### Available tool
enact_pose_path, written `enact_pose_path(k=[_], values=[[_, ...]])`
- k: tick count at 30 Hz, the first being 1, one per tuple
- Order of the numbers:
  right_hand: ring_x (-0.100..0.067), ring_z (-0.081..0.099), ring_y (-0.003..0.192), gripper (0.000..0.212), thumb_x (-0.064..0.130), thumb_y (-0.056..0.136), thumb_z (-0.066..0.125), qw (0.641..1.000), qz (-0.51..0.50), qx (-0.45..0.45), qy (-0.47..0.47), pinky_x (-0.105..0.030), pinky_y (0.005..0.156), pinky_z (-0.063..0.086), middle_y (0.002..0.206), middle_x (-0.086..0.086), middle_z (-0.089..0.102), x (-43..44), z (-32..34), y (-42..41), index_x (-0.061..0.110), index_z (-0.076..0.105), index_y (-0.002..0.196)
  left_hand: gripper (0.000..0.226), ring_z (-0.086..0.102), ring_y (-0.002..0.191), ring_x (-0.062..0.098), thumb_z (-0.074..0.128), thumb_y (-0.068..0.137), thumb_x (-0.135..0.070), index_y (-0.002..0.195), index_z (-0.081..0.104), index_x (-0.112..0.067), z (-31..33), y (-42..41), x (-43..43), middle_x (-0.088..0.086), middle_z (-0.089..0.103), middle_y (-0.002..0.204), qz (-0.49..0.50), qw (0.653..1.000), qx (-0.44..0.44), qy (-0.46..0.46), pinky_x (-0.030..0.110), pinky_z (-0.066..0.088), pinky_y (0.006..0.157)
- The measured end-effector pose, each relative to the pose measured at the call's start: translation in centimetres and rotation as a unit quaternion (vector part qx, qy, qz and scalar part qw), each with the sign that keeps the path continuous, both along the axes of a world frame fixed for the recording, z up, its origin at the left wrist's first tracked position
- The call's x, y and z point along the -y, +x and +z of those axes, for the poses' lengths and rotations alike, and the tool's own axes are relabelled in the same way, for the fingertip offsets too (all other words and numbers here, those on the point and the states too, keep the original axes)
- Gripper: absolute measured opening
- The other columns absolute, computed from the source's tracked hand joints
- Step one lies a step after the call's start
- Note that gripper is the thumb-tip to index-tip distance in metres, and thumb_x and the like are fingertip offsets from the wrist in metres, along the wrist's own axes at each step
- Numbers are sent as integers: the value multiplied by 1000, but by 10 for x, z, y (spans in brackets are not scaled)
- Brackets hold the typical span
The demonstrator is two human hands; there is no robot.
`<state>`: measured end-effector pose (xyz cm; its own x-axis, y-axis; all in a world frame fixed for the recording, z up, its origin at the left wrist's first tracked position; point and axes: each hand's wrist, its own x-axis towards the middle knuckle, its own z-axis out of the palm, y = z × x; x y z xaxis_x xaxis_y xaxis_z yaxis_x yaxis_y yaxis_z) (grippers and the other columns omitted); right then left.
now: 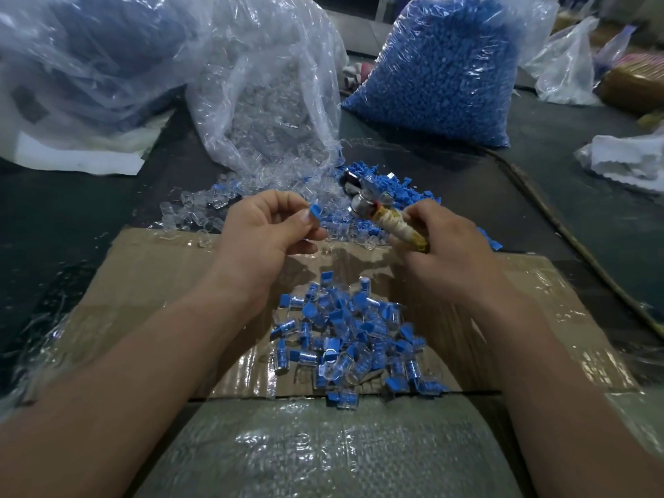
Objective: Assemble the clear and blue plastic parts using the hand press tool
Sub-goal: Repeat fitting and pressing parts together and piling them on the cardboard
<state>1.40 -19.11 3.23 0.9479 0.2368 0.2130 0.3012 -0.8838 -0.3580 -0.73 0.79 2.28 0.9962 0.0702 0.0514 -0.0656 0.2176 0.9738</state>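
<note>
Blue part (314,212) pinched in L grip (266,231), tool (397,224) in R grip (449,246)

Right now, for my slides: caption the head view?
Left hand pinches a blue part; right hand grips the press tool.

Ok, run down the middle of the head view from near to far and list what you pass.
Bubble wrap → pile of assembled parts on the cardboard → left hand pinching a blue part, level with the right hand gripping the hand press tool → loose clear parts → bag of clear parts.
</note>
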Motion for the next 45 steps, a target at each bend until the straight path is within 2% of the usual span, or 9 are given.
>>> enact_pose_path(k=[2, 6, 12, 15, 21, 25, 33, 40, 45], values=[[-13, 47, 74, 18, 25, 84, 61, 999, 27, 5, 37, -28, 58, 30, 87, 5, 53, -6, 0, -3, 26, 45, 94, 17, 66, 62, 8, 53, 85, 5, 77, 56, -9, -1, 0, 1, -6, 65, 59, 7, 1000, 10, 3, 19, 55, 59], [-14, 47, 79, 22, 25, 83, 61, 996, 55, -8, 64, -29, 64, 32, 91, 7, 50, -15, -2, -8, 29, 43, 95, 15, 66, 64, 7, 54, 85, 4, 79, 56, -10, -1, -1, 2, 1, 64, 71, 23, 999, 34, -1, 19, 54, 59], [-10, 46, 80, 21, 29, 83, 60, 994, 66, -31, 76, -26, 62, 34, 92, 7, 51, -16, -3, -8, 26, 46, 98, 16, 65, 65, 8, 56, 84, 2, 79, 58, -12, -4, -1, 2, -2, 66, 69, 41, 998, 52, 12, 18, 53, 57], [-7, 45, 79, 22, 29, 84, 60, 995, 66, -32, 74, -21, 62, 33, 93, 7, 50, -16, -3, -8, 27, 45, 99, 16, 65, 65, 8, 57, 83, 2, 78, 58, -13, -4, -1, 3, -1, 65, 69, 47, 997, 61, 22, 18, 53, 57], [-11, 46, 82, 22, 29, 83, 61, 995, 63, -38, 61, -21, 65, 37, 94, 5, 50, -16, -2, -8, 24, 46, 100, 17, 65, 65, 5, 57, 84, 3, 79, 58, -13, -4, -2, 2, -5, 66, 67, 48, 995, 73, 44, 16, 52, 57], [-9, 45, 81, 23, 31, 84, 61, 995, 71, -51, 52, -19, 64, 34, 93, 6, 48, -17, -2, -9, 23, 46, 101, 19, 63, 62, 3, 56, 85, 3, 78, 58, -14, -5, -2, 3, -9, 66, 63, 57, 994, 77, 55, 16, 52, 57], [-9, 43, 74, 19, 29, 86, 59, 997, 65, -52, 7, -21, 57, 30, 83, 9, 46, -23, -1, -12, 26, 42, 92, 17, 62, 65, 6, 57, 85, 2, 80, 58, -14, -3, -4, 3, 3, 63, 75, 70, 992, 72, 72, 16, 51, 60], [-3, 40, 67, 19, 25, 87, 59, 996, 61, -58, -8, -21, 53, 26, 76, 11, 44, -26, 1, -13, 27, 39, 85, 20, 62, 66, 8, 58, 85, 2, 78, 57, -17, -5, -4, 4, 3, 63, 74, 87, 989, 73, 92, 16, 51, 61], [-10, 43, 70, 18, 24, 85, 59, 997, 53, -51, -22, -22, 53, 26, 75, 11, 44, -27, 1, -13, 25, 41, 86, 21, 61, 65, 9, 57, 86, 2, 77, 58, -17, -5, -5, 4, 3, 62, 74, 92, 989, 65, 91, 15, 51, 60]])
